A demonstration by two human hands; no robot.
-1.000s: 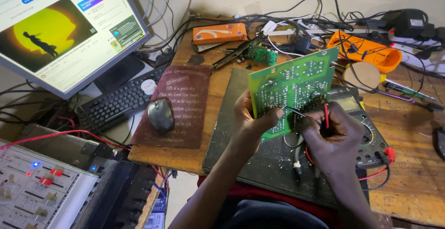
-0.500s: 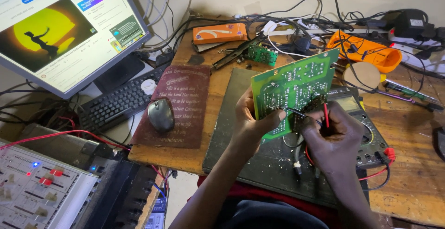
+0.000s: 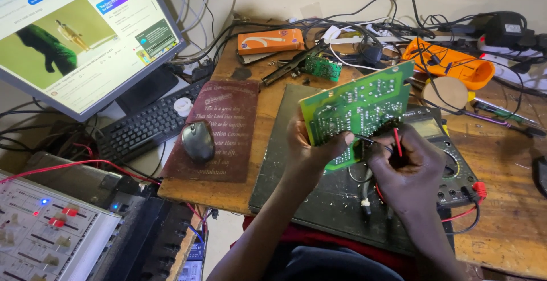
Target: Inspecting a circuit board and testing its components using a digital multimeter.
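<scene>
1. left hand (image 3: 310,150) grips the green rectangular printed circuit board (image 3: 359,107) by its lower left corner, fingers closed on the edge, board tilted up over the dark mat (image 3: 319,201) near the front edge of the wooden worktop (image 3: 501,224).
2. right hand (image 3: 407,170) is curled shut round the red and black meter probes (image 3: 397,141), tips touching the board's lower edge.
3. grey multimeter (image 3: 450,161) lies just right of the board on the mat, red lead plugged in; display too small to tell.
4. judged progress: probing is under way, board in hand and probes on contacts; nothing shows how many points are checked or left.
5. small green board (image 3: 322,67), orange case (image 3: 270,40), orange tool (image 3: 450,64) lie along the back edge, untouched.
6. grey mouse (image 3: 198,140) on maroon pad (image 3: 219,130) at the left edge.
</scene>
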